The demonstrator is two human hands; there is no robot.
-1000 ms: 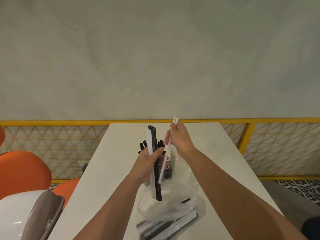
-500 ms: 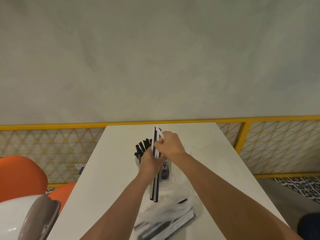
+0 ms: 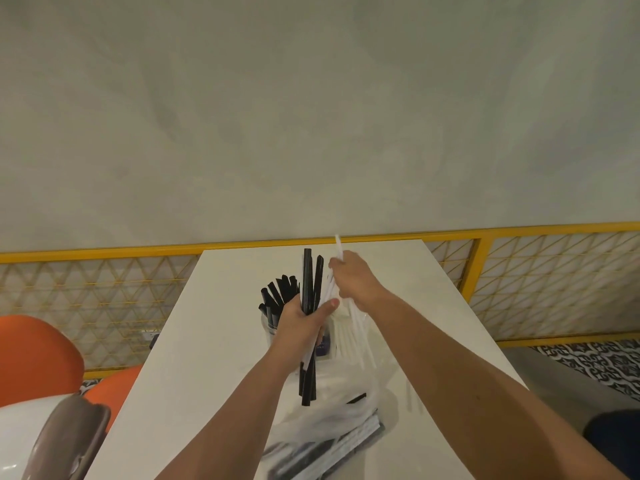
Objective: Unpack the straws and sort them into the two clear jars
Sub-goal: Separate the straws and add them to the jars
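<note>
My left hand grips a bundle of black straws held upright above the white table. My right hand pinches white straws and holds them over the right clear jar, which has several white straws in it. The left clear jar stands behind my left hand with several black straws sticking out. A clear plastic bag with more black and white straws lies near the table's front edge.
A yellow mesh railing runs behind and to the right of the table. Orange chairs stand at the left. A white and brown object sits at the lower left corner.
My right hand has pulled white straws out of the mixed bundle and moved them right, above the right jar. My left hand keeps only black straws now.
</note>
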